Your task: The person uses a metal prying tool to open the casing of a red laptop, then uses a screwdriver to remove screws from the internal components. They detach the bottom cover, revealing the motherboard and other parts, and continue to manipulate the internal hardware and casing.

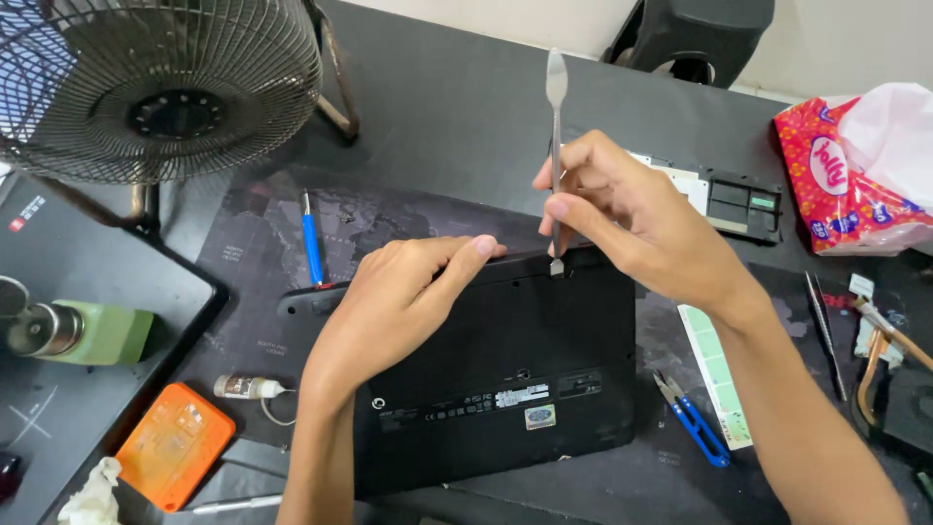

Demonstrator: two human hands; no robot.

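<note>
A dark grey surface (457, 107) is carrying a round wire-caged metal fan (160, 83) at the far left. Near the middle, a black plastic laptop turned underside up (515, 379) is lying flat. The left hand (394, 301) is pressing down on its far left part, fingers flat, holding nothing. The right hand (632, 219) is pinching a thin flat-tipped metal pry tool (556, 146) in a narrow grip. The tool's long axis is standing nearly upright, its lower tip touching the laptop's far edge, just right of the left fingertips.
</note>
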